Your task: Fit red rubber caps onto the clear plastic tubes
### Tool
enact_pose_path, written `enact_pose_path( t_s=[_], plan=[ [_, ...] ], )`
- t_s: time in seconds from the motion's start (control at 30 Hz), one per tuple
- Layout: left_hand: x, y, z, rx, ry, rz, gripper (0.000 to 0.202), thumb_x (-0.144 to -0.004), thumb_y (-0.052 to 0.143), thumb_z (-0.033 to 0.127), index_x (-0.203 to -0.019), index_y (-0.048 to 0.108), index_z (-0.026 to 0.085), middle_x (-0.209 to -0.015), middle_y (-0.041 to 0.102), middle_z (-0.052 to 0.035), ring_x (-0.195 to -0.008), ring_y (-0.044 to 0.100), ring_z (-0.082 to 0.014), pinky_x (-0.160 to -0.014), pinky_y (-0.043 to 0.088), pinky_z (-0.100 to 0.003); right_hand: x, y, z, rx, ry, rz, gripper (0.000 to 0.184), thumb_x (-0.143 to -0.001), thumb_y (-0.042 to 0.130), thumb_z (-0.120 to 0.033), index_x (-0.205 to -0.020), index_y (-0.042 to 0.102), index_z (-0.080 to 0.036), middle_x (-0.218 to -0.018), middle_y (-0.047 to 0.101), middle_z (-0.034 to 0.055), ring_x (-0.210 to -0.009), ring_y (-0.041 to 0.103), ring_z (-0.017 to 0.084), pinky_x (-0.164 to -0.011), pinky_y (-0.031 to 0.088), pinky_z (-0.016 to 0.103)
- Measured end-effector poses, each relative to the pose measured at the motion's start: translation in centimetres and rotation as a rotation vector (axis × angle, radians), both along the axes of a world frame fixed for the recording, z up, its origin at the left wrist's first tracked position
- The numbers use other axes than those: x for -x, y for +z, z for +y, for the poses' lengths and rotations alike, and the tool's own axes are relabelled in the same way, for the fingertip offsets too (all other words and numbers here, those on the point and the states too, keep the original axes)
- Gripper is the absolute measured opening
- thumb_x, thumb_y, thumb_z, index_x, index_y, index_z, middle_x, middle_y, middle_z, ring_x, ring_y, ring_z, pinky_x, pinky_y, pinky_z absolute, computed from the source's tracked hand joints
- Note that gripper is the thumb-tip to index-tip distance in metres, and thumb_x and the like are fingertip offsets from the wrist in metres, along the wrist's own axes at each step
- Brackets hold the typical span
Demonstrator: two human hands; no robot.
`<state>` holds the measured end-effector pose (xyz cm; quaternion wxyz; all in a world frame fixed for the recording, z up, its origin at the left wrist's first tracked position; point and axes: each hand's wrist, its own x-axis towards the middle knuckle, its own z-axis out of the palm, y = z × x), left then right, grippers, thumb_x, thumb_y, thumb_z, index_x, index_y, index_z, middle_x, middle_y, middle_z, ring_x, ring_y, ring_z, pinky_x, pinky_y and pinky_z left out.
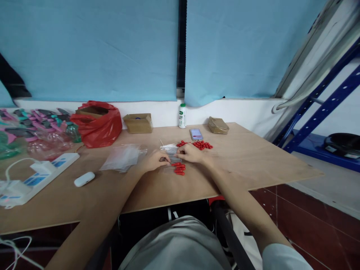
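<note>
My left hand (156,160) lies on the plywood table (253,165) with its fingers curled, pinching the end of a clear thin tube from a bundle of clear tubes (170,150). My right hand (191,153) rests fingers-down on the right side of that bundle, fingertips pressed onto the tubes. Several tubes with red caps (179,169) lie just in front of my hands. A heap of loose red caps (203,144) sits behind my right hand.
Clear plastic bags (123,156) lie left of my hands. A phone (196,134), a white bottle (182,116), two small cardboard boxes (138,123), a red bag (98,123), a power strip (42,173) and a white case (84,179) are on the table. Blue shelving (323,108) stands right.
</note>
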<state>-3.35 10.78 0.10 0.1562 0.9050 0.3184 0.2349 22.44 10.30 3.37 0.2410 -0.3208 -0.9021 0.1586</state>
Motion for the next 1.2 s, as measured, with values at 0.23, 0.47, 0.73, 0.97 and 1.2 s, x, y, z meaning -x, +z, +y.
enact_pose_path(
  t_s=[0.23,0.47,0.73,0.97,1.2],
  plan=[
    [0.0,0.9,-0.6,-0.003,0.008,0.002,0.022,-0.087,0.072,0.045,-0.082,0.078,0.024,-0.076,0.068,-0.0024,-0.069,0.058,-0.0173,-0.066,0.042,-0.028,0.0,0.0,0.0,0.01,-0.007,-0.007,0.032,-0.094,0.067,-0.034,-0.067,0.065,-0.015,-0.061,0.057,-0.0021,-0.057,0.045,0.011,-0.061,0.03,0.025],
    [0.3,2.0,-1.3,-0.045,0.056,-0.032,0.026,-0.093,0.063,0.045,-0.088,0.073,0.022,-0.083,0.069,-0.0042,-0.075,0.061,-0.0192,-0.071,0.045,-0.029,-0.1,0.0,0.0,0.011,-0.02,0.016,0.04,-0.096,0.064,-0.04,-0.064,0.063,-0.016,-0.059,0.055,-0.0023,-0.055,0.042,0.011,-0.059,0.029,0.026],
    [0.5,1.2,-1.0,-0.006,0.137,-0.04,0.016,-0.098,0.056,0.035,-0.103,0.067,0.024,-0.085,0.073,-0.001,-0.077,0.066,-0.0191,-0.073,0.045,-0.029,0.0,-0.5,0.2,0.116,0.026,0.065,0.03,-0.087,0.075,-0.043,-0.08,0.076,-0.015,-0.061,0.061,-0.0027,-0.055,0.047,0.01,-0.058,0.033,0.024],
    [0.5,1.0,-0.9,-0.044,0.188,-0.035,0.032,-0.102,0.044,0.03,-0.125,0.066,0.024,-0.075,0.067,-0.0003,-0.071,0.064,-0.0192,-0.072,0.043,-0.028,0.0,-0.6,0.3,0.115,0.069,0.063,0.04,-0.091,0.068,-0.047,-0.066,0.07,-0.015,-0.057,0.057,-0.0029,-0.055,0.045,0.01,-0.059,0.033,0.024],
    [-0.5,1.5,-2.0,-0.048,0.3,-0.075,0.027,-0.106,0.038,0.038,-0.111,0.06,0.023,-0.092,0.068,-0.0027,-0.084,0.063,-0.0207,-0.077,0.042,-0.03,-1.1,0.4,0.6,-0.085,-0.323,0.147,0.034,-0.099,0.058,-0.043,-0.082,0.072,-0.018,-0.072,0.069,0.0028,-0.066,0.057,0.015,-0.064,0.035,0.026]
  ],
)
